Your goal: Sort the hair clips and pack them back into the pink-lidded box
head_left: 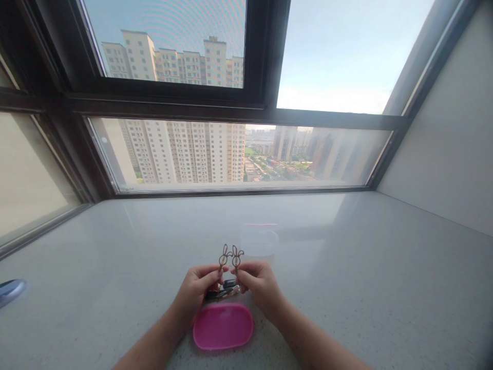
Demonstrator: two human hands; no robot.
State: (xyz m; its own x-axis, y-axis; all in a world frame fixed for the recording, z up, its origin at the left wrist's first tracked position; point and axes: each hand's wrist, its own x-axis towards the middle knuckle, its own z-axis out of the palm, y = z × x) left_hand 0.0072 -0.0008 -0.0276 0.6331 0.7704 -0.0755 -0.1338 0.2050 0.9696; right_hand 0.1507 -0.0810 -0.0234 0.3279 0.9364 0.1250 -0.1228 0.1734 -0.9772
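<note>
My left hand (pixel 200 282) pinches a thin brown wire piece (pixel 223 259), which has a ring and loops like a rabbit's head and ears. A matching wire piece (pixel 236 261) stands upright in the pinched fingers of my right hand (pixel 260 282). The two pieces are side by side, close together. Below and between my hands lie several small dark and shiny objects (pixel 223 294), partly hidden by my fingers and too small to name. Nearer to me, a shallow pink oval tray (pixel 223 348) rests on the pale speckled surface.
Just beyond my hands lies a clear plastic bag (pixel 260 237) with a reddish line along its top. A shiny blue rounded object (pixel 11 292) shows at the left edge. The pale sill (pixel 365 267) meets a dark window frame (pixel 246 192) behind and a white wall (pixel 450 149) at right.
</note>
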